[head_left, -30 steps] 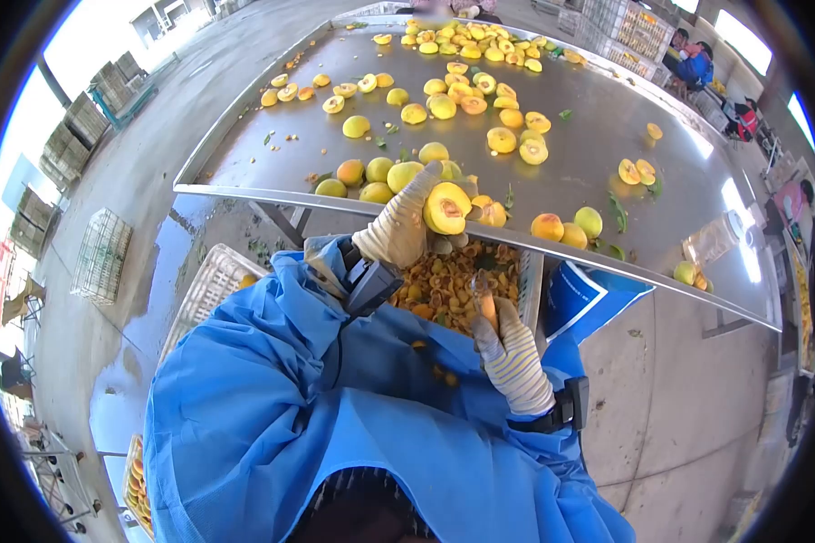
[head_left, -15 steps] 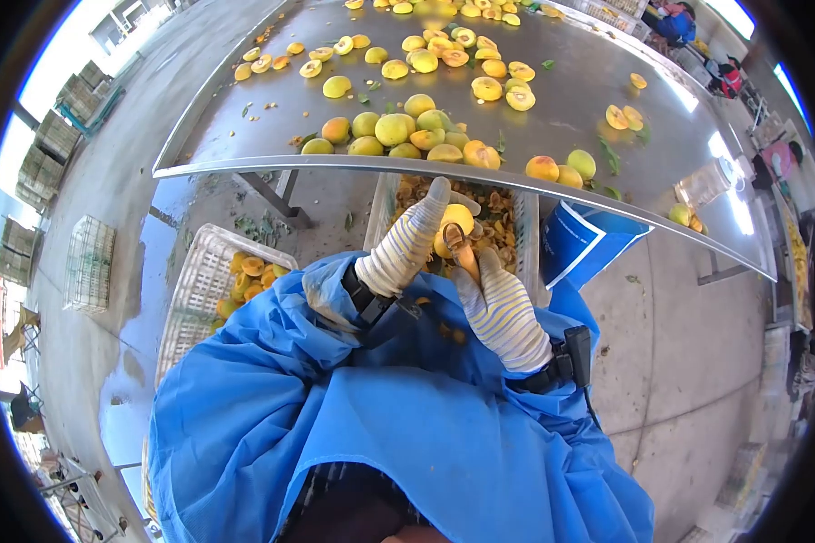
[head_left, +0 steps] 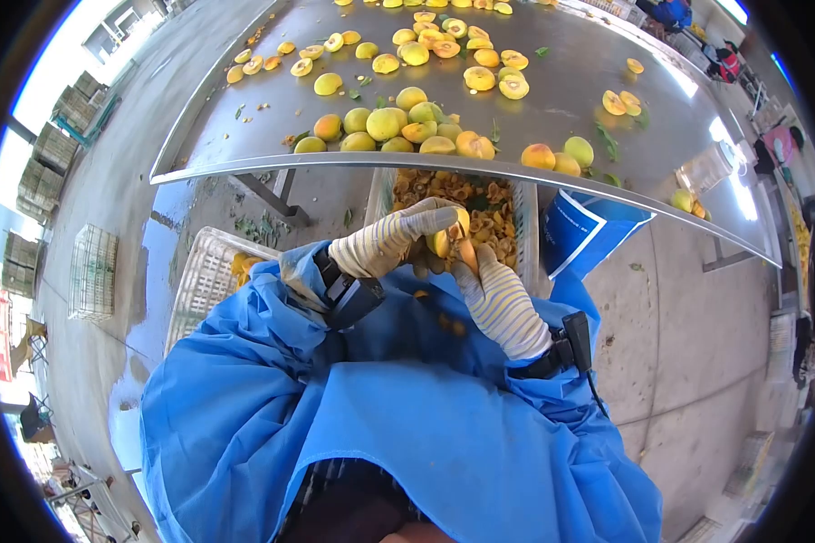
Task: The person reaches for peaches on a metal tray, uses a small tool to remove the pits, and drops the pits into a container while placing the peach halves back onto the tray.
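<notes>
My left hand (head_left: 391,239), in a striped glove, is closed around a yellow peach (head_left: 440,242) in front of my apron. In my right hand (head_left: 505,312), gloved the same way, is a pitting tool with a wooden handle (head_left: 467,255). Its metal head is against the peach and mostly hidden now. Below the hands stands a crate (head_left: 527,237) with brownish-orange peach scraps (head_left: 489,204). Whole peaches (head_left: 385,125) lie in a cluster along the near edge of the metal table (head_left: 272,118), and cut halves (head_left: 480,78) are scattered farther back.
A white crate (head_left: 199,281) with peach pieces stands at my left. To the right, a blue printed bag or sheet (head_left: 587,237) hangs under the table edge. A clear container (head_left: 704,172) sits at the table's right end. Stacked crates (head_left: 38,172) line the far left.
My left hand has turned and its fingers have folded around the peach, bringing it onto the pitting tool. The tool's metal loop, visible before, is now mostly hidden. The view has shifted slightly.
</notes>
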Demonstrator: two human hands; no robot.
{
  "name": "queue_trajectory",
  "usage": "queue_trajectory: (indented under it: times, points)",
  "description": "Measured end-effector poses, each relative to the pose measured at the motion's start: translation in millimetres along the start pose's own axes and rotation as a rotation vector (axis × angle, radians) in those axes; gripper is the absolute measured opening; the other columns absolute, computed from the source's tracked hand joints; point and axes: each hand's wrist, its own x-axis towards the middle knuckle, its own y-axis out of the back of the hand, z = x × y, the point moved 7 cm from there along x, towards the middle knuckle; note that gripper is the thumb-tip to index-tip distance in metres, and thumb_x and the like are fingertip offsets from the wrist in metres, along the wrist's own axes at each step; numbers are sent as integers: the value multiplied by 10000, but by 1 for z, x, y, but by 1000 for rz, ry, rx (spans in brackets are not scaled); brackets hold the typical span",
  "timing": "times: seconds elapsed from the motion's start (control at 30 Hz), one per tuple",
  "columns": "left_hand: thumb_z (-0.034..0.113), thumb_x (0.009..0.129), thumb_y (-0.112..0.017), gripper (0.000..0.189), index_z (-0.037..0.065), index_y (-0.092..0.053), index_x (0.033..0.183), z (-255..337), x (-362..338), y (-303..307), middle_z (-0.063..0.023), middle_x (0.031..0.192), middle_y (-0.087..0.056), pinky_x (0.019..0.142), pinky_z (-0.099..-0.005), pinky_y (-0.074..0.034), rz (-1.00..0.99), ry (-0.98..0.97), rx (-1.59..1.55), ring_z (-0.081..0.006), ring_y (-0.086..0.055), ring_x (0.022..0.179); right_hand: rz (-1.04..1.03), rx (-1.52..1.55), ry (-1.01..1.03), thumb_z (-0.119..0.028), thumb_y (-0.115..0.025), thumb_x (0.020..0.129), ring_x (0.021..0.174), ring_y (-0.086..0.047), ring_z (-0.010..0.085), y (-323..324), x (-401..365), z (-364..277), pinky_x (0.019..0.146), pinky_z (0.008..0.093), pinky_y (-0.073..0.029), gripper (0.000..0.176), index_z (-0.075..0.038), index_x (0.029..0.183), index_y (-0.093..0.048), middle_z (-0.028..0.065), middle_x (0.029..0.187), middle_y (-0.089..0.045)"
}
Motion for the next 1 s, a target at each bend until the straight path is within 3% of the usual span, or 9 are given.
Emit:
queue_trajectory:
  times: [0.1, 0.2, 0.3, 0.47, 0.57, 0.63, 0.77, 0.87, 1.0]
  points:
    - [582, 914, -570, 667, 90, -460, 1351, 2, 4, -4, -21, 994, -632, 550, -227, -454, 9, -203, -9, -92, -604, 719, 15, 489, -67, -322, -553, 983, 795, -642, 370, -5, 1, 9, 674, 428, -501, 342, -2, 1103, -535, 217, 880, -637]
    - [595, 929, -534, 605, 83, -571, 1249, -13, 19, 3, -19, 967, -649, 648, -223, -476, 154, -416, -93, -93, -612, 775, -47, 164, -43, -312, -562, 977, 803, -644, 368, 6, 3, -14, 687, 419, -497, 348, 6, 1115, -534, 219, 884, -643]
    - [592, 897, -588, 607, 28, -655, 1111, -27, 28, 11, -44, 989, -676, 810, -246, -502, 109, -260, -269, -116, -631, 851, -126, -149, 14, -295, -567, 972, 824, -648, 355, 1, 4, -7, 711, 404, -495, 348, 10, 1137, -531, 222, 902, -649]
    - [643, 890, -555, 626, 47, -664, 1048, -13, 12, 9, -22, 826, -661, 740, -238, -507, 20, -61, -245, -99, -619, 760, -184, 255, -31, -260, -554, 978, 854, -648, 314, -10, 1, 9, 741, 379, -496, 361, 21, 1202, -526, 182, 943, -654]
    - [643, 891, -552, 623, 55, -648, 1073, -24, 24, 9, -16, 810, -649, 721, -246, -506, 169, -273, -281, -100, -613, 748, -245, 650, -308, -252, -556, 981, 876, -636, 263, -7, 1, -7, 757, 356, -493, 376, 25, 1233, -521, 133, 981, -648]
    - [643, 891, -551, 620, 60, -638, 1083, -18, 23, 4, -18, 813, -650, 706, -252, -506, 342, -500, -216, -104, -612, 744, -232, 522, -220, -269, -559, 984, 863, -633, 222, -13, 2, 7, 753, 328, -495, 377, 13, 1233, -525, 107, 966, -646]
    - [560, 917, -591, 543, 30, -652, 1020, -32, 32, 13, -35, 848, -663, 696, -256, -497, 123, -94, -209, -116, -612, 744, -177, 133, 101, -369, -555, 983, 662, -604, 160, -23, 6, 33, 599, 297, -493, 415, -17, 1201, -538, 45, 768, -605]
    - [556, 920, -590, 544, 22, -658, 998, -32, 36, 13, -45, 860, -664, 699, -250, -494, 175, -218, -187, -114, -610, 750, -396, 725, -510, -467, -546, 968, 468, -495, 127, -21, -14, 0, 425, 283, -411, 433, -58, 1114, -553, -1, 624, -499]
    - [617, 900, -565, 646, -9, -643, 1040, -17, 30, 1, -71, 857, -664, 694, -265, -529, 362, -500, -89, -151, -650, 738, -461, 1232, -651, -550, -539, 945, 383, -401, 87, -37, -23, -12, 340, 238, -321, 447, -110, 1025, -552, -21, 580, -434]
